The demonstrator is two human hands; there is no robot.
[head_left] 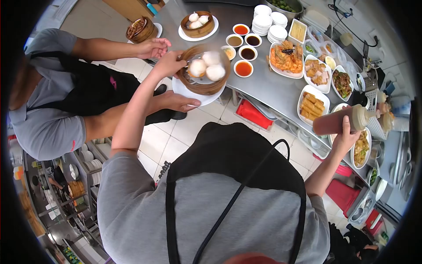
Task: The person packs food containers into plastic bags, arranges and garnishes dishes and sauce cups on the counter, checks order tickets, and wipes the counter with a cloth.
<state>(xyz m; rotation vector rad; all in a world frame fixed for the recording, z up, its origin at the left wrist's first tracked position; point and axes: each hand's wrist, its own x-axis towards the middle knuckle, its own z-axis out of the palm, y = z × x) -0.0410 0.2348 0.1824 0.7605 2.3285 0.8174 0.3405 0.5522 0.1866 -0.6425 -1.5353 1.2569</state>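
My left hand (170,65) grips the rim of a round bamboo steamer (205,88) that holds three white buns (215,72). The steamer is slightly blurred and tilts above a white plate (181,89); whether they touch I cannot tell. A co-worker's hand (178,101) supports that plate from beside it. The co-worker's other hand (154,47) is close to my left wrist, fingers partly curled. Out to the right, my right hand (347,137) is wrapped round a squeeze bottle (329,122) of reddish-brown sauce, held tilted above the dishes near the spring rolls (311,105).
On the steel counter (263,86) stand small sauce bowls (243,68), stacked white saucers (262,22), a prawn dish (286,59) and several other plated dishes. Another bun steamer (198,26) sits on a plate at the back. The co-worker stands close on the left.
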